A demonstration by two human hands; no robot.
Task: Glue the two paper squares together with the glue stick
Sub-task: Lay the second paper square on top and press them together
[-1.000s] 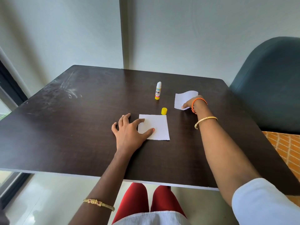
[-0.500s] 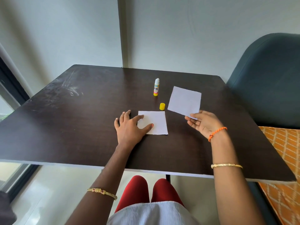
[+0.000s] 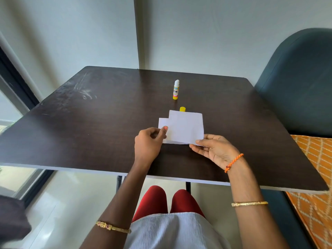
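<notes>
We see two white paper squares near the middle of the dark worktop [image 3: 89,123]. The lower square [image 3: 162,123] lies flat; the upper square [image 3: 186,127] overlaps it, shifted toward 2 o'clock, so that only the lower sheet's strip at 9 o'clock shows. We judge that the offset marks an alignment step: the sheets are being brought edge to edge before pressing.

The left hand [image 3: 149,143] sits at 8 o'clock of the stack. Its grip is partly closed, fingers curled, and the thumb [image 3: 164,129] rests where the two sheets meet, apparently steadying them. Whether it pinches one sheet or merely presses down, we cannot tell.

The right hand [image 3: 215,150] lies at 5 o'clock, palm turned up, fingers nearly straight. Its fingertips [image 3: 193,146] slip under the upper square's near corner while the thumb lies on top: a light pinch that seems to keep that corner lifted and steerable.

The glue stick [image 3: 176,89] stands upright at 12 o'clock, well apart from both hands, uncapped. Its yellow cap [image 3: 182,109] stands just beyond the upper square's far edge. Whether glue is already on the paper cannot be seen.
</notes>
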